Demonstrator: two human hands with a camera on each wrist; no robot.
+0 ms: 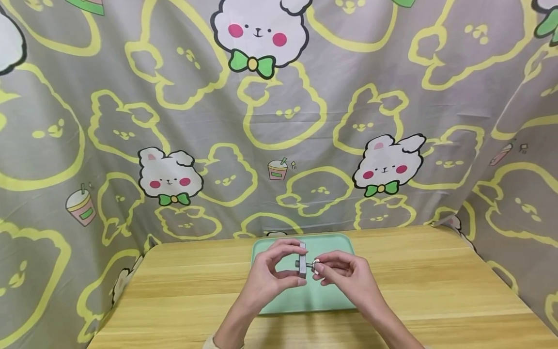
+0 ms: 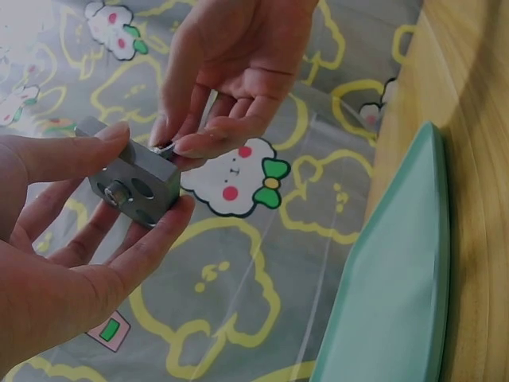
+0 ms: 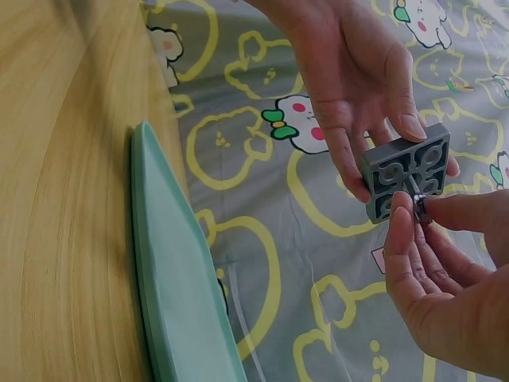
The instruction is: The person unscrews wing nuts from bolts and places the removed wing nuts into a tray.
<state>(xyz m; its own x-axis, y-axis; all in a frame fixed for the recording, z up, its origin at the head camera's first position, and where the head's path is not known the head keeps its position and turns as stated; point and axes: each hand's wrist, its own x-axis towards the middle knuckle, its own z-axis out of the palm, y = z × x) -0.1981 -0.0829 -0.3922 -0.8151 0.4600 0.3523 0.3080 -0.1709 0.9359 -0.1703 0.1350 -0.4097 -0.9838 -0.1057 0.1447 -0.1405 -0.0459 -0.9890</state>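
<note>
A grey square block (image 1: 302, 265) with round holes is held up above the tray by my left hand (image 1: 269, 276), thumb on one edge and fingers on the opposite one. Through its middle runs a metal bolt (image 3: 412, 185). In the left wrist view, the bolt's end (image 2: 118, 192) shows on the flat face. The right wrist view shows the block's ribbed, hollow side, where the threaded shaft sticks out. My right hand (image 1: 348, 275) pinches a small shiny metal piece (image 1: 317, 266) at the shaft's end; fingers partly cover it, so its exact kind is unclear.
Below both hands a pale green tray (image 1: 322, 296) lies on the wooden table (image 1: 187, 286). A grey curtain (image 1: 287, 194) printed with rabbits and yellow outlines hangs behind the table and along both sides.
</note>
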